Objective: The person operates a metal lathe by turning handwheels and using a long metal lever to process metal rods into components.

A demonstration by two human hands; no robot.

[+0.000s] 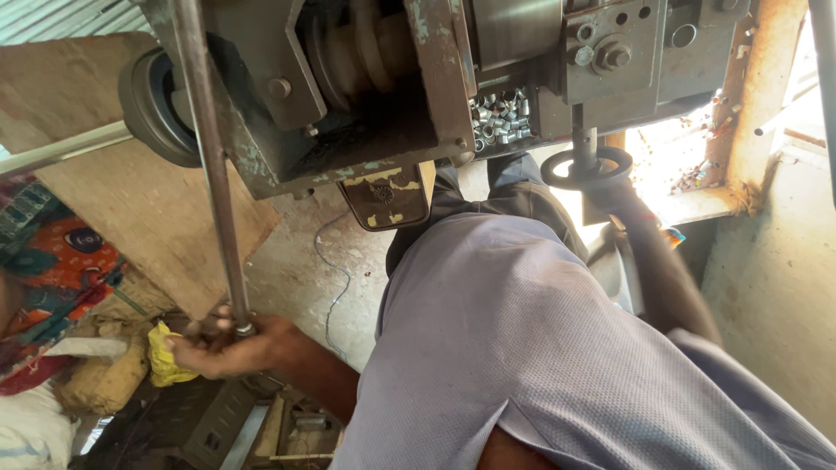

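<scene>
The left hand (228,345) grips the long steel rod (212,165) at its lower end (stiff, heavy-looking, likely oily), while the right hand (620,198) closes on the small handwheel (586,167).

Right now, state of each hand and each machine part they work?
left hand: closed around the lower end of the long lever
long lever: steel bar, slightly tilted, running up to the machine
right hand: on the handwheel
handwheel: small, black, on a vertical shaft
metal sleeves: loose heap inside the machine
</scene>
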